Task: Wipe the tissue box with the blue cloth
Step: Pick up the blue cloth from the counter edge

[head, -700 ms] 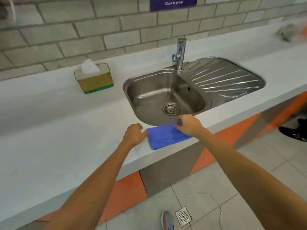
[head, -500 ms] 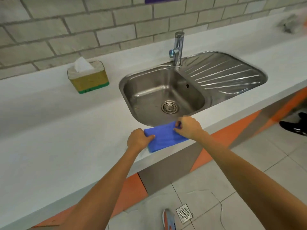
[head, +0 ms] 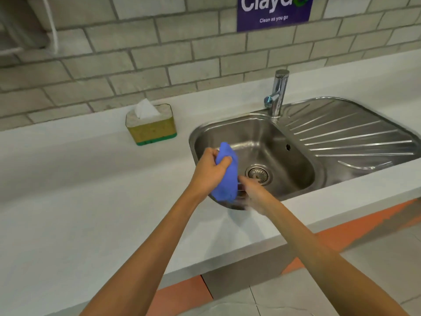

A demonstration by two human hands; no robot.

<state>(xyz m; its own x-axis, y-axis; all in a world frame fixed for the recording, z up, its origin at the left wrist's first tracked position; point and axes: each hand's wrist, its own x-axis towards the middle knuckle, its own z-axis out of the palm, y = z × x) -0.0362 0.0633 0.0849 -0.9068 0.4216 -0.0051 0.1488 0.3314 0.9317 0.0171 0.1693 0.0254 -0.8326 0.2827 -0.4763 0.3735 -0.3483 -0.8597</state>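
Note:
The blue cloth hangs bunched in the air over the sink's near left rim. My left hand is shut on its upper part. Just to the right and lower is my right hand, blurred; it touches the cloth's lower edge, and I cannot tell whether it grips. The tissue box is yellow with a green base and a white tissue sticking up. It stands on the white counter against the wall ledge, to the upper left of my hands and well apart from them.
A steel sink with a drain and a ridged draining board fills the right of the counter. A chrome tap rises behind it. A grey brick wall carries a purple sign. Below the counter's edge are orange panels and floor tiles.
The cloth lay flat at the counter's front edge under both hands. Now it is lifted and bunched in my left hand, over the sink's rim. The camera has tilted upward.

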